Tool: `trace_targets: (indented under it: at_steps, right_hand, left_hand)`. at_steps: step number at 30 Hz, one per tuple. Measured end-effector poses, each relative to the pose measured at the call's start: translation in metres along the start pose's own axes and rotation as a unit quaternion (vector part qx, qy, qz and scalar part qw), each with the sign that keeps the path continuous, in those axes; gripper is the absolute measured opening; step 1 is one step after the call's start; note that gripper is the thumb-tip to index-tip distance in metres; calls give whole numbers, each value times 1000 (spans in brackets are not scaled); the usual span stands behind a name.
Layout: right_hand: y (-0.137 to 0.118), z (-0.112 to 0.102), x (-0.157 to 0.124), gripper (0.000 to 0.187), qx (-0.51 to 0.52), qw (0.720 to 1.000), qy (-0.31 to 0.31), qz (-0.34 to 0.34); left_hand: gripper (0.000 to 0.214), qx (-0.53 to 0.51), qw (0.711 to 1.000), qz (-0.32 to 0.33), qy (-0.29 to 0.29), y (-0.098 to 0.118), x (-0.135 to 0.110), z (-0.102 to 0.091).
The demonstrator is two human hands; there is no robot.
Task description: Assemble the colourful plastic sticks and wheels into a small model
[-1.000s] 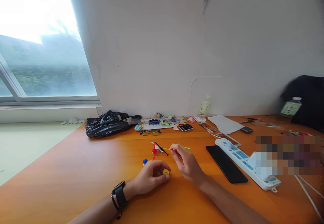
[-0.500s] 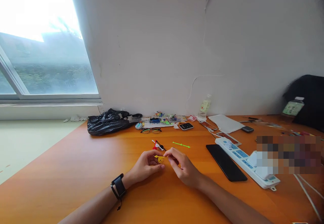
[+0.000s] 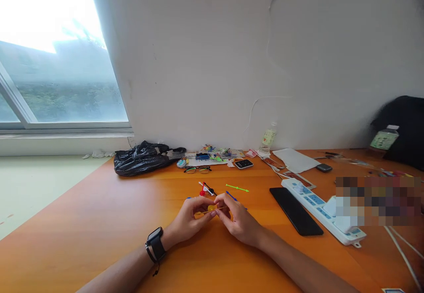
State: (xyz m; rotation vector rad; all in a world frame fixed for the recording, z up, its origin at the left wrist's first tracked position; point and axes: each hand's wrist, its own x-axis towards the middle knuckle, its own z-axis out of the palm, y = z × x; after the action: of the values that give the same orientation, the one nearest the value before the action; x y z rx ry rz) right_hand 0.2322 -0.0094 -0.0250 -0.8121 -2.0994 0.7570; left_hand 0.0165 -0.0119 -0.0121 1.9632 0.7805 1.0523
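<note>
My left hand (image 3: 194,215) and my right hand (image 3: 236,217) meet above the table, fingertips touching. Between them is a small yellow plastic piece with a round part (image 3: 211,207) and a thin arrow-like bar, which both hands pinch; the fingers cover much of it. Just beyond lie a red piece (image 3: 202,192), a white arrow (image 3: 205,187) and a black arrow (image 3: 211,190), close together. A blue arrow (image 3: 231,195) shows partly behind my right hand. Farther right lies a green arrow (image 3: 237,188).
A black phone (image 3: 296,211) and a white power strip (image 3: 318,207) lie to the right. Toward the wall are glasses (image 3: 198,169), a black plastic bag (image 3: 144,158), a small black-and-white device (image 3: 244,164), and a bottle (image 3: 268,138). White cables run along the right side.
My fingertips have come together around the yellow piece, which has turned and is more hidden. The blue arrow behind my right hand has come into sight.
</note>
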Motion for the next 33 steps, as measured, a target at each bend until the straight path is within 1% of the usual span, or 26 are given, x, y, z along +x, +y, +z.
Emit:
trace_targets:
  at_steps: [4, 7, 10, 18, 25, 27, 29, 31, 33]
  right_hand:
    - [1, -2, -1, 12, -59, 998, 19, 32]
    - [0, -4, -2, 15, -85, 996, 22, 29]
    - [-1, -5, -2, 17, -101, 994, 17, 21]
    - [-3, -5, 0, 18, -114, 993, 7, 13]
    - [1, -5, -2, 18, -121, 993, -5, 7]
    - [0, -5, -1, 13, -120, 993, 1, 4]
    - [-1, -6, 0, 7, -120, 993, 13, -5]
    - [-4, -8, 1, 11, -116, 993, 23, -16]
    - [-6, -10, 3, 15, -106, 994, 25, -23]
  left_hand:
    - [32, 36, 999, 24, 17, 0, -1, -1]
    - [30, 59, 997, 35, 18, 4, -1, -2]
    - [30, 59, 998, 28, 22, 6, -1, -3]
    - [32, 20, 999, 5, 35, 5, -1, -6]
    - [29, 63, 997, 15, 34, 3, -1, -8]
    - [28, 71, 997, 19, 33, 2, -1, -7]
    - [29, 65, 997, 17, 36, 3, -3, -7]
    - [36, 33, 999, -3, 43, 6, -4, -9]
    - [39, -23, 998, -31, 56, 11, -6, -11]
